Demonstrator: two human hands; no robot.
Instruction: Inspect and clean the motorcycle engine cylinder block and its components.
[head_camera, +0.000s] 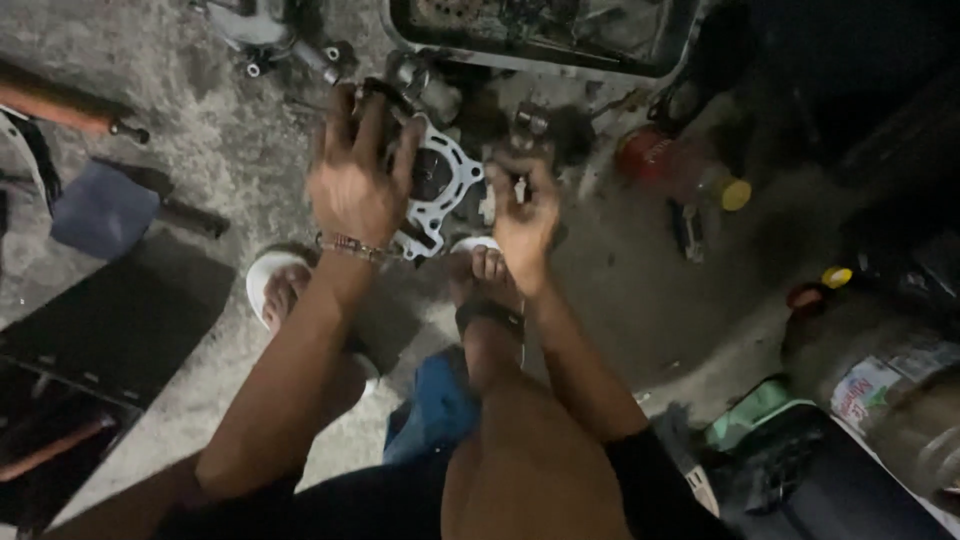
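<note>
left hand (352, 180): grasping engine cylinder (432, 175) from 9 o'clock
right hand (524, 215): at 3 o'clock, gripping its edge
nearer: left

stained concrete floor (190, 120) bears engine cylinder (440, 185), red bottle (680, 165), blue rag (102, 210).

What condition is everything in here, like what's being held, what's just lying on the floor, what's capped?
left hand: fingers spread over the engine part, gripping it
right hand: fingers curled at the part's right edge
engine part: on the floor, white gasket on top, bore open
red bottle: lying on its side, yellow cap on
blue cloth: lying flat on the floor
</note>
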